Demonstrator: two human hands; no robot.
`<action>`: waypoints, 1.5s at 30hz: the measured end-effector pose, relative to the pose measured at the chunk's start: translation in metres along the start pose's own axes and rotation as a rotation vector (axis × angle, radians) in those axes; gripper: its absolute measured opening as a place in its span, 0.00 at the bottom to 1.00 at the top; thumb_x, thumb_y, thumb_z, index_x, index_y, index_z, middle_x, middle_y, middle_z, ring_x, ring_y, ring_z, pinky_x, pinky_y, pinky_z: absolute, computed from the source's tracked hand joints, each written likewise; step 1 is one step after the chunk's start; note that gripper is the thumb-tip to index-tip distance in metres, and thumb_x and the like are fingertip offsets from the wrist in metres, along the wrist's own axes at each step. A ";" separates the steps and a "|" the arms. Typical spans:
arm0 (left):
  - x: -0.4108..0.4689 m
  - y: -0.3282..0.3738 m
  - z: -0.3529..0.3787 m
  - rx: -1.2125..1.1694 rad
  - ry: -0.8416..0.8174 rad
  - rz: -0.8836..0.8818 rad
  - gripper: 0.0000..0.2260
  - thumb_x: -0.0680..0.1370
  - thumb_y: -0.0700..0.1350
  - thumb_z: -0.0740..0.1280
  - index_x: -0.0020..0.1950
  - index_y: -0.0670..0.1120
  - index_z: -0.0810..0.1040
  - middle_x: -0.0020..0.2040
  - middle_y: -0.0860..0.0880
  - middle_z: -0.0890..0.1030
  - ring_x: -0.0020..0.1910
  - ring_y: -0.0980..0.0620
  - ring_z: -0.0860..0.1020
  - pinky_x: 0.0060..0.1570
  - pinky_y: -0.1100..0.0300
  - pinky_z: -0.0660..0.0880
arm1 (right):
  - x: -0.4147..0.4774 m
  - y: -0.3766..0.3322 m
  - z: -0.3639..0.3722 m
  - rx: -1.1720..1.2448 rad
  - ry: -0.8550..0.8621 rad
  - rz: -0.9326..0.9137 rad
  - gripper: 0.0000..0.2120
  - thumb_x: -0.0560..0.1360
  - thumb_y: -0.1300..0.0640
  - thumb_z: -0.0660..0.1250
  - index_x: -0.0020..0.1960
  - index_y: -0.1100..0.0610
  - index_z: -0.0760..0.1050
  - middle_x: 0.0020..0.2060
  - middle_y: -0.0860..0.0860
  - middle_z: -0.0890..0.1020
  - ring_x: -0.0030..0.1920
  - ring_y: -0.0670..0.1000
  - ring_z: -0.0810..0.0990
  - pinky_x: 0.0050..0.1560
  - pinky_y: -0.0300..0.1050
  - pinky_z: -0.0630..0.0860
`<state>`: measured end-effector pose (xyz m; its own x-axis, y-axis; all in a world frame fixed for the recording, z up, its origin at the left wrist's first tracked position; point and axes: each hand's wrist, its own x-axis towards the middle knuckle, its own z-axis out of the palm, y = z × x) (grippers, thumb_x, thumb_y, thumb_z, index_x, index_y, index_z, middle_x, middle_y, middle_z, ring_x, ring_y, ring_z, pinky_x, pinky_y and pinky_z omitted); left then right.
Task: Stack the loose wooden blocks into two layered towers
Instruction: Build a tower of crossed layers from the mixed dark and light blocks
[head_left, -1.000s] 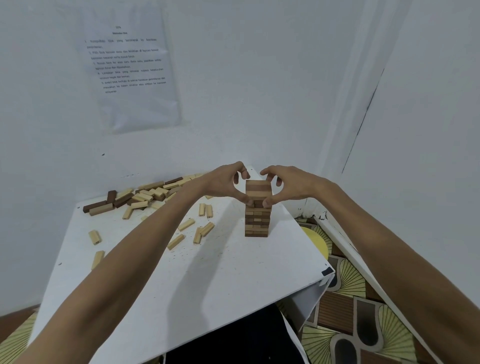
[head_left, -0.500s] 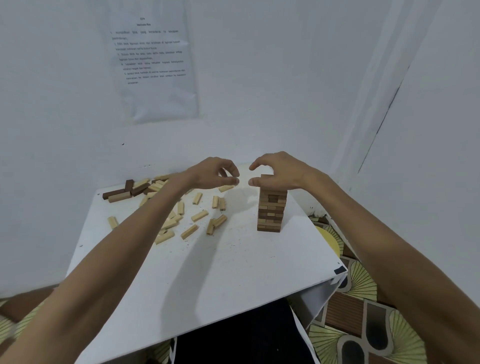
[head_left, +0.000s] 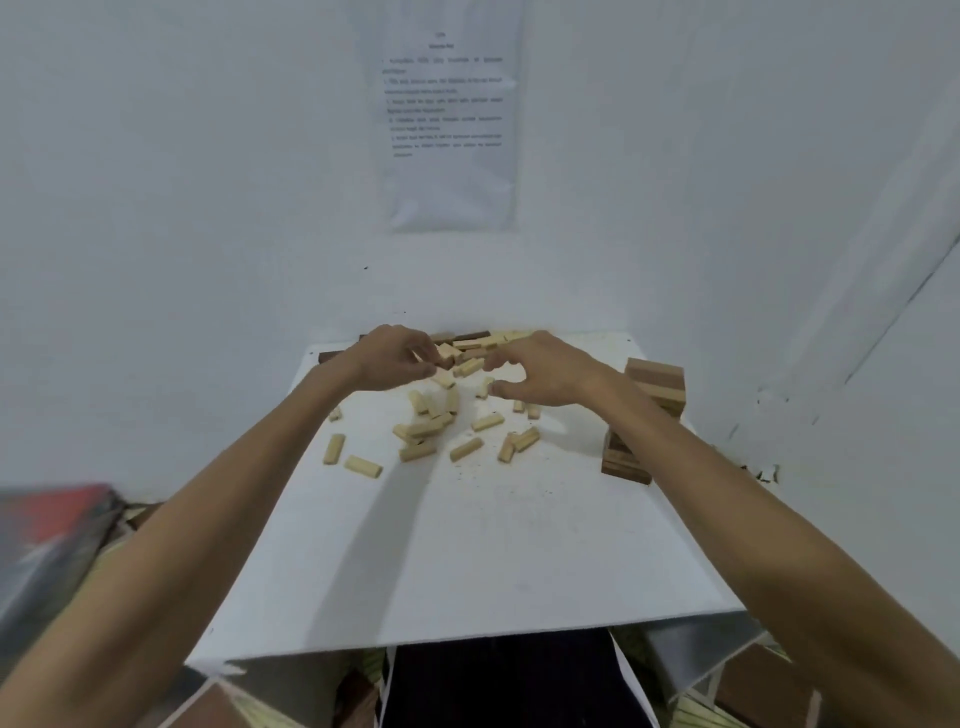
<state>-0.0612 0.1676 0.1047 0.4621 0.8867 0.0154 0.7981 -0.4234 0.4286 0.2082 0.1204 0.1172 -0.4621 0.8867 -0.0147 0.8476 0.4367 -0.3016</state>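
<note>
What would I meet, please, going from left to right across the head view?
Red object, blurred → left hand → right hand → tower. The loose blocks spread under both hands, so they are left out.

Wooden blocks (head_left: 423, 428); matt white table (head_left: 467, 561).

Loose blocks (head_left: 423, 428) scattered ctr; layered tower (head_left: 655, 384) upright rt.

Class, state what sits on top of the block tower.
Nothing rests on the tower; its top layer is bare. The right forearm crosses in front, hiding its middle layers.
</note>
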 end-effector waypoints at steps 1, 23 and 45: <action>-0.006 -0.010 -0.001 0.008 0.020 -0.023 0.07 0.80 0.48 0.71 0.56 0.49 0.83 0.53 0.55 0.85 0.51 0.56 0.83 0.57 0.53 0.79 | 0.007 -0.005 0.004 0.004 -0.010 -0.006 0.20 0.80 0.42 0.67 0.69 0.48 0.77 0.68 0.45 0.78 0.71 0.49 0.70 0.65 0.49 0.71; 0.052 -0.173 0.010 0.141 0.111 -0.472 0.20 0.80 0.43 0.66 0.72 0.47 0.70 0.65 0.47 0.79 0.61 0.45 0.77 0.56 0.49 0.77 | 0.233 -0.042 0.107 -0.086 -0.036 -0.055 0.13 0.81 0.58 0.62 0.60 0.55 0.83 0.56 0.55 0.83 0.54 0.56 0.81 0.46 0.47 0.75; 0.047 -0.191 0.028 0.102 0.149 -0.441 0.31 0.77 0.54 0.72 0.75 0.46 0.64 0.59 0.49 0.82 0.59 0.44 0.78 0.57 0.48 0.76 | 0.266 -0.050 0.132 -0.177 0.081 -0.248 0.17 0.80 0.61 0.64 0.69 0.52 0.73 0.51 0.53 0.82 0.51 0.56 0.79 0.41 0.50 0.70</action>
<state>-0.1810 0.2849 -0.0014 0.0161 0.9997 -0.0156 0.9429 -0.0100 0.3329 0.0081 0.3144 0.0029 -0.6442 0.7559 0.1169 0.7470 0.6546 -0.1161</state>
